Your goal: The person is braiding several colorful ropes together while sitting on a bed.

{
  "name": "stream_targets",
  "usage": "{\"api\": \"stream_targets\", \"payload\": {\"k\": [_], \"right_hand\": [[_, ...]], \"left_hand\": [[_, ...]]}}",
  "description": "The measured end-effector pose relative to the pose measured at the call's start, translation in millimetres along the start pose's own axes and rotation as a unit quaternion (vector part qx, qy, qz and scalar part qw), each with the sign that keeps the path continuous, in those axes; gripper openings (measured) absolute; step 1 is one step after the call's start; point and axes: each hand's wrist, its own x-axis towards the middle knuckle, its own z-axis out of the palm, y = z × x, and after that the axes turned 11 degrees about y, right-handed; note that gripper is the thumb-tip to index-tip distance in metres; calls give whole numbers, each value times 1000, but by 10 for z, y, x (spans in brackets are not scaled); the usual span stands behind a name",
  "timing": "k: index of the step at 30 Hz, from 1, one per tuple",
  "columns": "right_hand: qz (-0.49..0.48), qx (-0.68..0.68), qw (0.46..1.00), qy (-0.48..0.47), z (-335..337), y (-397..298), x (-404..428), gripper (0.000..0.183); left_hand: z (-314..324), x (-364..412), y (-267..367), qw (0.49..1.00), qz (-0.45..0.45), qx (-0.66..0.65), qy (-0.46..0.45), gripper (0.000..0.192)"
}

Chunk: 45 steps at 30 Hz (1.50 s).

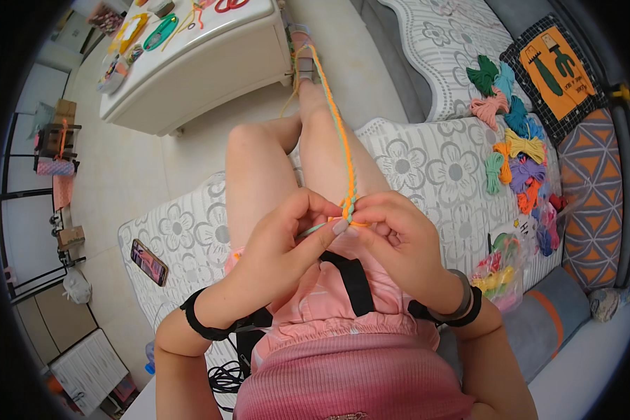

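Note:
An orange and mint-green braided cord (345, 142) runs from my foot, up along my legs, to my fingers above my lap. Its near end is pinched by my left hand (299, 231), thumb against fingers, with a mint-green strand passing between them. On the other side of the braid, my right hand (399, 226) grips an orange strand at the same end. Both hands nearly touch there. The far end of the cord is by my toes, where a loose yellowish strand hangs down. How each fingertip holds the strands is partly hidden.
Bundles of coloured cord (525, 147) and a plastic bag of yarn (496, 278) lie on the sofa at right, by patterned cushions (590, 199). A smartphone (149, 262) lies at left. A white table (205, 52) holds green scissors or a similar tool and cord pieces.

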Motion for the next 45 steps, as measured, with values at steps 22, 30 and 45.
{"api": "stream_targets", "payload": {"k": [22, 30, 45], "right_hand": [[257, 17, 965, -41, -257, -127, -76, 11], [399, 172, 884, -172, -356, -183, 142, 25], [-186, -250, 950, 6, -137, -72, 6, 21]], "left_hand": [[63, 102, -62, 984, -142, -93, -49, 20], [19, 113, -72, 987, -127, -92, -37, 20], [-9, 96, 37, 966, -195, -171, -18, 18]]}}
